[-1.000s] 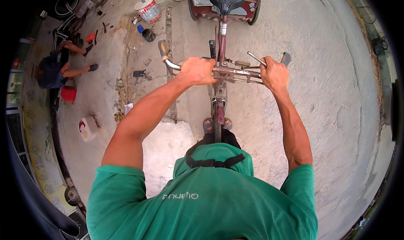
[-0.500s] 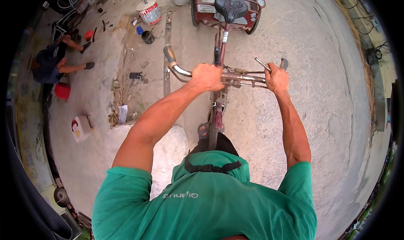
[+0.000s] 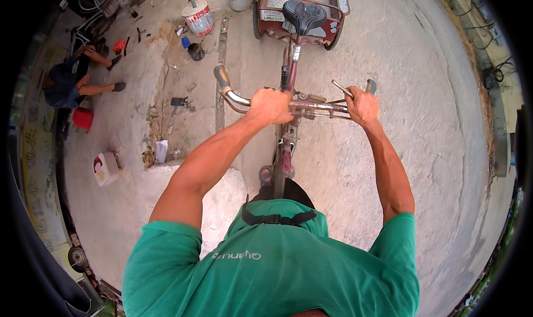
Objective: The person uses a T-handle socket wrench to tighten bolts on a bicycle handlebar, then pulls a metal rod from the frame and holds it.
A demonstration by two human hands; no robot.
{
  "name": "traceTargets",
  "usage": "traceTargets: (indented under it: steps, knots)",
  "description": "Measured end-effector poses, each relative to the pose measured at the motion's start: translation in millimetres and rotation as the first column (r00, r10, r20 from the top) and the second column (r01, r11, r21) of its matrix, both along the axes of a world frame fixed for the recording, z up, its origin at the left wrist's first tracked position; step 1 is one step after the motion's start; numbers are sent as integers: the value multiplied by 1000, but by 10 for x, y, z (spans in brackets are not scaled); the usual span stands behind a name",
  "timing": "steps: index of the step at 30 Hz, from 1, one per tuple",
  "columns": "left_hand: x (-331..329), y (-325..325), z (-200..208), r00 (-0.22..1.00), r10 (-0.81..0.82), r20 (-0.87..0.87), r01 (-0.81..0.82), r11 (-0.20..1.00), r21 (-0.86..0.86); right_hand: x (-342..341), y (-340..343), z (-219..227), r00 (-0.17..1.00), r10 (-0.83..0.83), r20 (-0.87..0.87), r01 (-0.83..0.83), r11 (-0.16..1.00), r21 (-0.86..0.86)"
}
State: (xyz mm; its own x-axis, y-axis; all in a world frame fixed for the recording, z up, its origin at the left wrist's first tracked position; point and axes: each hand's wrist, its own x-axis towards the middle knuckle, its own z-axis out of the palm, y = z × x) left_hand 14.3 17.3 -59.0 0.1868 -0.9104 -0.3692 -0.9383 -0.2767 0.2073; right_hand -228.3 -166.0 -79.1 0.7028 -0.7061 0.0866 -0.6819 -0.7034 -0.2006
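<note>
Concrete ground (image 3: 444, 150); cargo tricycle (image 3: 293, 73). I log: left hand (image 3: 270, 105) wrapped round handlebar (image 3: 319, 105) near centre; right hand (image 3: 363, 106) curled round right end, metal rod (image 3: 340, 87) protruding; both presumably for steadiness.

Left bare hand (image 3: 271, 106): one
Right bare hand (image 3: 363, 107): one
Red metal cargo tricycle (image 3: 292, 74): one
Black padded saddle (image 3: 303, 18): one
Grey-and-tan handlebar grips (image 3: 221, 76): two
Round whitish pails (image 3: 198, 20), toward concrete ground's (image 3: 433, 134) far edge: two
Seated dark-clothed co-worker (image 3: 60, 85): one
Red plastic items (image 3: 83, 119) near co-worker: two
White boxy container (image 3: 105, 169): one
Dark strapped sandals (image 3: 266, 176): two
</note>
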Motion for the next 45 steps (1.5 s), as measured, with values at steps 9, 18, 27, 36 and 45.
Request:
traceTargets:
  steps: [9,18,27,36,45]
  knots:
    - [8,23,-104,1000,13,-20,-14,999,-35,49,-283,1385,987,162,-1,-162,987,-23]
    - [18,12,-122,1000,20,-20,-21,999,-47,532,-47,2442,947,315,53,-319,942,104]
    - [8,17,-104,1000,-4,-10,4,999,-34,854,-72,2318,892,451,31,-452,889,68]
    - [-10,17,-91,1000,17,-25,-18,999,-47,1097,-508,2032,727,687,0,-680,720,-138]
    - [5,36,-144,999,37,-31,-39,997,-63,1397,-464,1932,716,693,81,-670,716,-197]
